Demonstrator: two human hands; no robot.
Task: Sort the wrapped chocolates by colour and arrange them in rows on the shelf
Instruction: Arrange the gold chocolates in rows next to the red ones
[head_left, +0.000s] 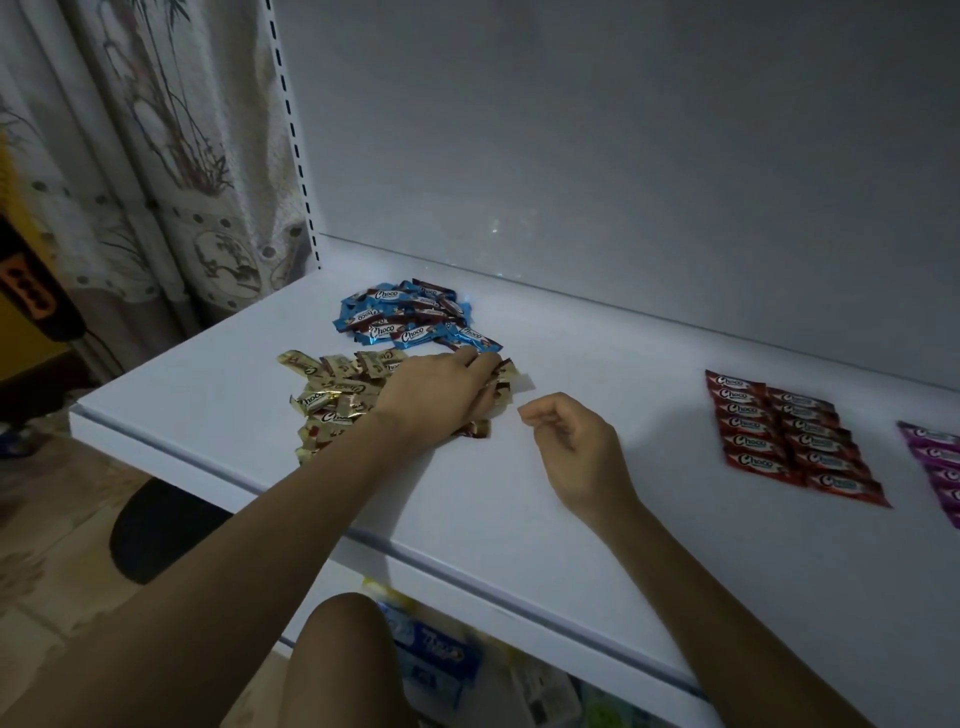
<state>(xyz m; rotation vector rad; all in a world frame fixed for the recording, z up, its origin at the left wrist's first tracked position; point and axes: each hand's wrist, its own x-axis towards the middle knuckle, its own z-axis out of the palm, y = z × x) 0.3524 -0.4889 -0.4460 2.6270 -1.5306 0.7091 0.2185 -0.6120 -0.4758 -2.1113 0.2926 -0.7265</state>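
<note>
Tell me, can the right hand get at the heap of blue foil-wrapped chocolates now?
Probably yes: only bare white shelf lies between the right hand and the heap of blue foil-wrapped chocolates, though the left hand crowds its near edge.

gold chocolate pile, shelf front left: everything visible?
The gold pile is a loose heap of shiny foil-look wrappers printed "Choco", lying at mixed angles near the front left edge of the white shelf. The left hand lies over its right side; whether it grips one is unclear. The blue pile sits behind.
</note>
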